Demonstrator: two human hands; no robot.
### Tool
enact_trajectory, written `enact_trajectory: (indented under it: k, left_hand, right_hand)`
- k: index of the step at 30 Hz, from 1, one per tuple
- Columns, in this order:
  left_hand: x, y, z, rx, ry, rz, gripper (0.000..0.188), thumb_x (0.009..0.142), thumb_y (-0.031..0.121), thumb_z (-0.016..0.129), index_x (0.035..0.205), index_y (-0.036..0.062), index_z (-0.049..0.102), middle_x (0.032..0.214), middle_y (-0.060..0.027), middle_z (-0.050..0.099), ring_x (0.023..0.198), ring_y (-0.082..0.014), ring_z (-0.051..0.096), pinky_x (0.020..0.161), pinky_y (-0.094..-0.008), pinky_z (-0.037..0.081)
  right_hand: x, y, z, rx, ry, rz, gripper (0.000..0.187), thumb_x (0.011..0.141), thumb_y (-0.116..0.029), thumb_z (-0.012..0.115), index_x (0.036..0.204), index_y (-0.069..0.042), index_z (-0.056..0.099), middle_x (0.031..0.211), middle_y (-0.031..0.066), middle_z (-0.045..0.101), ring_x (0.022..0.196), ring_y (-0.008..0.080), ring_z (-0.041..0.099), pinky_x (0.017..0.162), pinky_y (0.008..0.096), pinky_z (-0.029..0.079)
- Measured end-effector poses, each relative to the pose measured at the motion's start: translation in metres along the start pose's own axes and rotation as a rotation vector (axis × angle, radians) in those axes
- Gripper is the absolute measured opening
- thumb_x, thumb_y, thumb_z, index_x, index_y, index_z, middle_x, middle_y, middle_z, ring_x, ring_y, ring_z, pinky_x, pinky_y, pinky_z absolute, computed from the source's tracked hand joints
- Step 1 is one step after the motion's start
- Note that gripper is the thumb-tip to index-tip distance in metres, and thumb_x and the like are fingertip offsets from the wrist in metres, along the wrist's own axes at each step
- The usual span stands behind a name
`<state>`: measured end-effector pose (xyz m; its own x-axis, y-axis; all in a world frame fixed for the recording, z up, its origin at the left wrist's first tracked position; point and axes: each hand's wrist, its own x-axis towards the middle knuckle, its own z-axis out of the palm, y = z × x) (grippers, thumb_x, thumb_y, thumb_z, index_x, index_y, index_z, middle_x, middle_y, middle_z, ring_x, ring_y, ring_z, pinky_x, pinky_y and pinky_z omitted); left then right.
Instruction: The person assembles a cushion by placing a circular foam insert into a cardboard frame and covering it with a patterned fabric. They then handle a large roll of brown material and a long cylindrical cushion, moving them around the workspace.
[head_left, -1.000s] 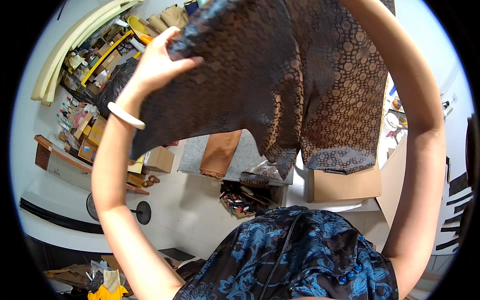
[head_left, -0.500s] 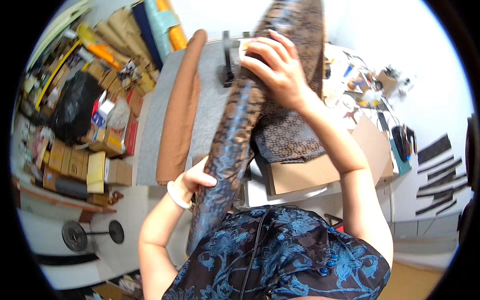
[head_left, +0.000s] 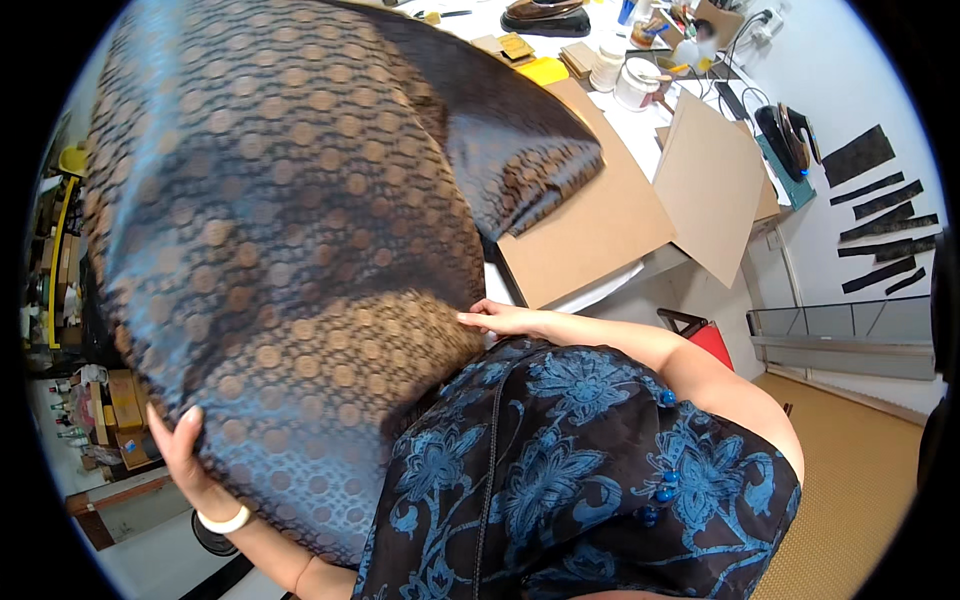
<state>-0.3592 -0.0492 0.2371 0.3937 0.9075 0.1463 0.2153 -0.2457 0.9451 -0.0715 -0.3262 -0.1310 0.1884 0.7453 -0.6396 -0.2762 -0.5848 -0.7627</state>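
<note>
At table edge | left hand (head_left: 180,450) grip clamped on brocade fabric (head_left: 280,250) hem | right hand (head_left: 500,318) flat, fingers apart, touching fabric

left hand (head_left: 185,450) grips lower edge of brown-and-blue patterned fabric (head_left: 290,230) | right hand (head_left: 500,318) touches its right side | cardboard sheets (head_left: 600,215) on desk (head_left: 640,110)

Left hand (head_left: 185,450) fingers, right hand (head_left: 500,318) fingertips hidden behind fabric (head_left: 280,250).
</note>
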Motion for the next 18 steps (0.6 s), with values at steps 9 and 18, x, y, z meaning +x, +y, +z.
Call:
enact_trajectory:
  k: [9, 18]
  left_hand:
    - [0.005, 0.047, -0.058, -0.057, 0.117, 0.039, 0.061, 0.086, 0.012, 0.064, 0.141, -0.0040, 0.043, 0.129, -0.0136, 0.057, 0.113, -0.0227, 0.057, 0.101, -0.0335, 0.043]
    - [-0.078, 0.006, -0.163, 0.254, 0.266, -0.017, 0.073, 0.087, 0.013, 0.067, 0.150, -0.0019, 0.034, 0.140, -0.0157, 0.050, 0.122, -0.0250, 0.054, 0.103, -0.0359, 0.043]
  right_hand:
    - [0.093, -0.075, 0.053, 1.246, -0.721, -0.073, 0.079, 0.090, -0.062, 0.060, 0.141, -0.003, 0.050, 0.139, 0.0140, 0.057, 0.126, 0.0297, 0.055, 0.107, 0.0489, 0.043]
    - [0.018, -0.082, 0.017, -0.105, -0.221, -0.039, 0.057, 0.087, -0.053, 0.072, 0.099, 0.002, 0.070, 0.096, 0.0114, 0.071, 0.084, 0.0164, 0.065, 0.075, 0.0284, 0.052]
